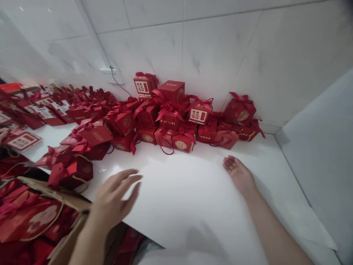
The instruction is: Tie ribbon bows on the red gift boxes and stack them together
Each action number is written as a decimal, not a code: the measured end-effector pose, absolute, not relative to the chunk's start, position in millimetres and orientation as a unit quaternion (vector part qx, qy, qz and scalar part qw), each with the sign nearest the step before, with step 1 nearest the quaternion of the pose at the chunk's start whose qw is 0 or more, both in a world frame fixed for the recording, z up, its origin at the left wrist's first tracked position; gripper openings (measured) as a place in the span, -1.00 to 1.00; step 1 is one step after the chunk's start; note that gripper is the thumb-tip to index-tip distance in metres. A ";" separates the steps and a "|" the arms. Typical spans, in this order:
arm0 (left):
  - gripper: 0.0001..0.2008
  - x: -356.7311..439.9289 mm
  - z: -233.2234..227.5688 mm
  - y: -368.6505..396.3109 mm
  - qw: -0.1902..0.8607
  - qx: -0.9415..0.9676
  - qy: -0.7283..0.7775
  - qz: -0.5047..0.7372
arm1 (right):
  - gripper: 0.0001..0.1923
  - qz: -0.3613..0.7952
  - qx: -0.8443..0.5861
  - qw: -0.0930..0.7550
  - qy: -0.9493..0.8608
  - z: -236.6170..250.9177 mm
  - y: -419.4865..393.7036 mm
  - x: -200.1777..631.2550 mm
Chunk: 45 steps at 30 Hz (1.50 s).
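My left hand (116,195) hovers over the white table (182,187), its fingers apart and nothing in them. Over the table's right part, my right hand (238,173) is turned partly palm-up, fingers stretched out and holding nothing. Beyond both hands, red gift boxes (169,121) with ribbon bows are heaped against the wall, some lying on others. The box closest to my left hand is a red one (79,171) with a cord handle, near the table's left edge. A red box (227,138) lies a little beyond my right fingertips.
An open cardboard carton (52,191) full of red bags stands at lower left. More red packages (55,110) fill the far left, where part of another person's hand (3,135) shows. Tiled wall (209,48) with a socket (111,75) runs behind; a pale panel (320,147) bounds the right.
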<state>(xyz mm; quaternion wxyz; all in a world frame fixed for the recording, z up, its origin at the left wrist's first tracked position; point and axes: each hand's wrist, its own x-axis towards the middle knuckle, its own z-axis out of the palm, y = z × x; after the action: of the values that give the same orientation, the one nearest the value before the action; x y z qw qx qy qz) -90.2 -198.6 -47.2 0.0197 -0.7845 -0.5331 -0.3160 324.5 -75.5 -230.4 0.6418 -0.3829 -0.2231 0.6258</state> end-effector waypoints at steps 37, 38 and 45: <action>-0.52 64.8 -187.4 -63.9 -0.151 -0.922 -0.325 -0.148 | 0.13 -0.054 -0.721 0.478 -0.499 -75.3 114.2 316.3; -0.52 65.2 -187.2 -64.2 -0.156 -0.922 -0.322 -0.147 | 0.19 -0.039 -0.728 0.494 -0.474 -73.4 124.2 315.6; -0.54 61.7 -185.9 -58.0 -0.180 -0.918 -0.320 -0.148 | 0.26 0.018 -0.760 0.543 -0.356 -78.0 138.5 346.7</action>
<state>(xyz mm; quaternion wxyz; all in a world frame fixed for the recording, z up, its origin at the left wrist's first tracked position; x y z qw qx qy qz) 61.7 -58.0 -185.9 -0.1802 -0.9184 -0.3197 -0.1480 346.7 138.5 -78.0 0.5432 -0.7602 -0.3561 0.0179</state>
